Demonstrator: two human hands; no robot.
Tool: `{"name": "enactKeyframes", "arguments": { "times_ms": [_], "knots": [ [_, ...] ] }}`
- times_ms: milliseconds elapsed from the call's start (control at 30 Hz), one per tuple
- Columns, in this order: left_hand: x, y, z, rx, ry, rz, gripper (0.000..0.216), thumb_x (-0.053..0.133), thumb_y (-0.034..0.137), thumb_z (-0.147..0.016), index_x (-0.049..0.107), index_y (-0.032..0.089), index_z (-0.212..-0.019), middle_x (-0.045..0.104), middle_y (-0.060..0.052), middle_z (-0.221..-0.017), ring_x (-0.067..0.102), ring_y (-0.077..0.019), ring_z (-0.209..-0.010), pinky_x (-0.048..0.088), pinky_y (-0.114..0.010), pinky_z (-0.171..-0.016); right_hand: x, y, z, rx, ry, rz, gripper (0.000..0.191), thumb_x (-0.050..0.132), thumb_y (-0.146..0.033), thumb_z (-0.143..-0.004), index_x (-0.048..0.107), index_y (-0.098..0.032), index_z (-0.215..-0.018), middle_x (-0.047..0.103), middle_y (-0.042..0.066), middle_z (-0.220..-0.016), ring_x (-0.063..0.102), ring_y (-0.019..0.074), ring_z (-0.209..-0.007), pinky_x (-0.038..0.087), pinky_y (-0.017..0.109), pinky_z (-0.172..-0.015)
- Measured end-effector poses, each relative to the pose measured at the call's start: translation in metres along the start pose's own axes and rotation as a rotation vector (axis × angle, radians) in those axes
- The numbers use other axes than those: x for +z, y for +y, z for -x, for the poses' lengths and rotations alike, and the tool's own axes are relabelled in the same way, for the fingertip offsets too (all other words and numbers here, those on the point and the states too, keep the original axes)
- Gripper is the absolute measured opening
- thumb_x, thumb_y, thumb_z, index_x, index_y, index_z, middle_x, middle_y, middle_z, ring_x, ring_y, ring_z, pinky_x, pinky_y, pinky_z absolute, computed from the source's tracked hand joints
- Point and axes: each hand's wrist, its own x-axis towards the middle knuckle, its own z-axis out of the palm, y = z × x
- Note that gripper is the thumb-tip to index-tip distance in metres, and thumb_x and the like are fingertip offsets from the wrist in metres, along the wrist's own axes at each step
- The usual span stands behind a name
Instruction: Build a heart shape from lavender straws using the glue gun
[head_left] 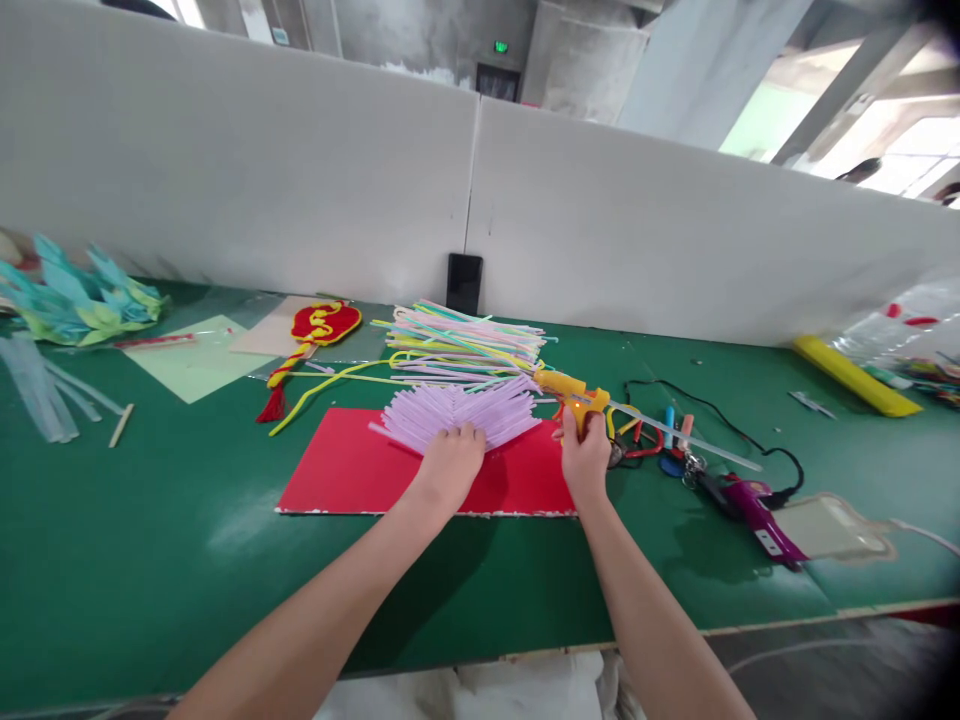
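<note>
My left hand point(450, 462) presses down on the base of a fan of lilac straws point(459, 412) that lies on a red sheet point(352, 470). Its fingers are spread flat over the straw ends. My right hand point(585, 458) is closed round the handle of a yellow glue gun point(574, 392), whose nozzle points left toward the fan's right edge. A clear glue stick point(690, 438) juts out of the gun's back to the right. Behind the fan lies a loose pile of pastel straws point(465, 345).
On the green table point(150, 560): a red and yellow ornament with tassel point(319, 325), pale paper sheets point(196, 355), blue-green paper shapes point(75, 300) at far left, red-handled scissors point(643, 445), a purple tool with black cord point(757, 510), a yellow bar point(855, 375). White partition behind.
</note>
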Motion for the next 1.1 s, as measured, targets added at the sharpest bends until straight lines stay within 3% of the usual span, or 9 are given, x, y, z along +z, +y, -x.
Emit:
{"name": "enactKeyframes", "arguments": {
  "times_ms": [133, 267, 500, 800, 1100],
  "knots": [
    [0.001, -0.004, 0.002, -0.022, 0.031, 0.018, 0.024, 0.042, 0.004, -0.084, 0.056, 0.009, -0.103, 0.063, -0.014, -0.097, 0.063, -0.0256, -0.088, 0.048, -0.035, -0.073, -0.002, -0.002, -0.001, 0.095, -0.082, -0.077, 0.038, 0.039, -0.061, -0.085, 0.042, -0.023, -0.084, 0.063, 0.002, -0.058, 0.058, 0.0182, -0.042, 0.045, 0.029, -0.044],
    [0.002, -0.007, 0.004, -0.018, 0.060, 0.039, 0.020, 0.045, 0.010, -0.084, 0.057, 0.010, -0.100, 0.063, -0.012, -0.095, 0.063, -0.0246, -0.087, 0.048, -0.035, -0.074, -0.002, -0.003, -0.002, 0.162, -0.132, -0.137, 0.041, 0.039, -0.062, -0.084, 0.044, -0.022, -0.088, 0.063, 0.001, -0.054, 0.057, 0.0187, -0.039, 0.046, 0.030, -0.042],
    [0.005, -0.009, 0.006, 0.009, 0.111, 0.076, 0.031, 0.046, 0.038, -0.091, 0.060, 0.011, -0.099, 0.061, -0.012, -0.099, 0.060, -0.0274, -0.094, 0.046, -0.039, -0.082, 0.003, 0.007, -0.005, 0.217, -0.150, -0.179, 0.043, 0.037, -0.062, -0.084, 0.045, -0.021, -0.094, 0.069, 0.005, -0.068, 0.066, 0.0201, -0.053, 0.048, 0.028, -0.045],
    [0.012, -0.008, 0.005, 0.006, 0.131, 0.085, 0.025, 0.049, 0.034, -0.090, 0.059, 0.013, -0.100, 0.060, -0.012, -0.102, 0.057, -0.0270, -0.096, 0.046, -0.038, -0.080, 0.010, 0.022, -0.008, 0.211, -0.159, -0.168, 0.044, 0.039, -0.062, -0.083, 0.048, -0.021, -0.096, 0.072, 0.008, -0.081, 0.070, 0.0229, -0.073, 0.051, 0.031, -0.061],
    [0.012, -0.009, 0.005, 0.007, 0.121, 0.085, 0.025, 0.048, 0.034, -0.090, 0.058, 0.014, -0.101, 0.059, -0.012, -0.104, 0.056, -0.0265, -0.098, 0.045, -0.037, -0.081, 0.011, 0.024, -0.008, 0.206, -0.212, -0.200, 0.045, 0.038, -0.066, -0.082, 0.044, -0.022, -0.091, 0.071, 0.011, -0.089, 0.070, 0.0243, -0.082, 0.052, 0.033, -0.063]
  ]
}}
